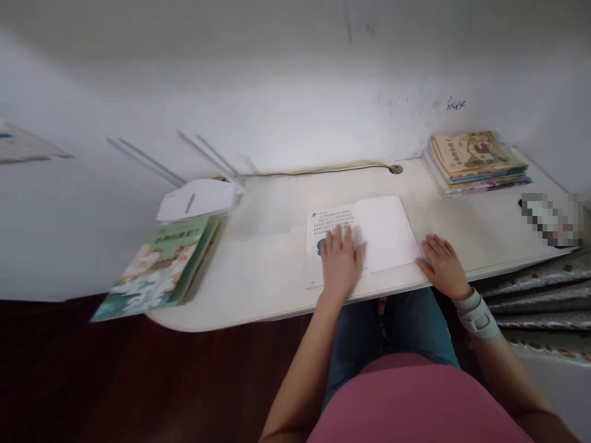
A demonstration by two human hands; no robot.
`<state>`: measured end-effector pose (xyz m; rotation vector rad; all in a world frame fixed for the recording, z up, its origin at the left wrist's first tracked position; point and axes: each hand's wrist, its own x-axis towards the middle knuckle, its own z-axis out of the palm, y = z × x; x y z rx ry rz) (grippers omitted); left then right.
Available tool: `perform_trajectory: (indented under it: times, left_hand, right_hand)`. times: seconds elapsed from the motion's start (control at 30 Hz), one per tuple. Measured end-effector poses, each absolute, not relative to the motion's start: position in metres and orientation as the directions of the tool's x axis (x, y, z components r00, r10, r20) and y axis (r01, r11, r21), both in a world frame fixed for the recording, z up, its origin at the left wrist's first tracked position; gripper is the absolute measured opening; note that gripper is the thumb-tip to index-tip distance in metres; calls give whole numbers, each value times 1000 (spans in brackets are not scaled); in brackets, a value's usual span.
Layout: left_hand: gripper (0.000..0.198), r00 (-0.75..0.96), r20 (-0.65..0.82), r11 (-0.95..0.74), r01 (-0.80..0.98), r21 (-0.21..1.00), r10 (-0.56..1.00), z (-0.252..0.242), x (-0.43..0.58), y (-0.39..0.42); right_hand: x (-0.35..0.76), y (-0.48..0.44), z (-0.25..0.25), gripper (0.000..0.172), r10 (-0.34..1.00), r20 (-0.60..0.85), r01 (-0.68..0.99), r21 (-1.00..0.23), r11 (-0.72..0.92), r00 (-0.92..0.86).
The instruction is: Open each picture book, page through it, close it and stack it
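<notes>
The left hand, fingers spread, is lying flat on the printed page of an open book on a white surface, the right hand is resting, fingers loosely extended, just beside the blank page, and a green-covered book is sitting left, a book stack right.

Pink top, jeans, grey wristband

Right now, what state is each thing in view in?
Thin white booklet: open, flat
Bare left hand: open, over booklet
Bare right hand: open, beside booklet
Pale wrist wrap: worn
Green illustrated book: closed, overhanging white desk
Colourful paperback books: closed, stacked
White plastic router: antennas raised
Pixelated object: unclear
</notes>
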<state>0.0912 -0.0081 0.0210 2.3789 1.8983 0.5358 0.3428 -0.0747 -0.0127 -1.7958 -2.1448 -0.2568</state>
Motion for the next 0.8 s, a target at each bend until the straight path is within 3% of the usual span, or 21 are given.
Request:
perform_trajectory:
  times: [0.07,0.23,0.37,0.8]
  left_hand:
    - [55,101,246,-177,934,310,964,13,64,-3]
    - [55,71,255,-193,849,491,964,2,26,1]
    - [54,-6,231,-131,811,570,973,2,17,-4]
    - [53,42,208,-173,729,662,977,0,-2,-9]
  right_hand:
    - [343,-75,-14,48,917,370,979,-79,187,-146]
    - [344,-74,-16,47,917,377,976,-114,187,-131]
    - [344,-74,-14,47,919,379,977,-128,169,-109]
    - [307,-82,0,38,943,264,976,-25,217,-203]
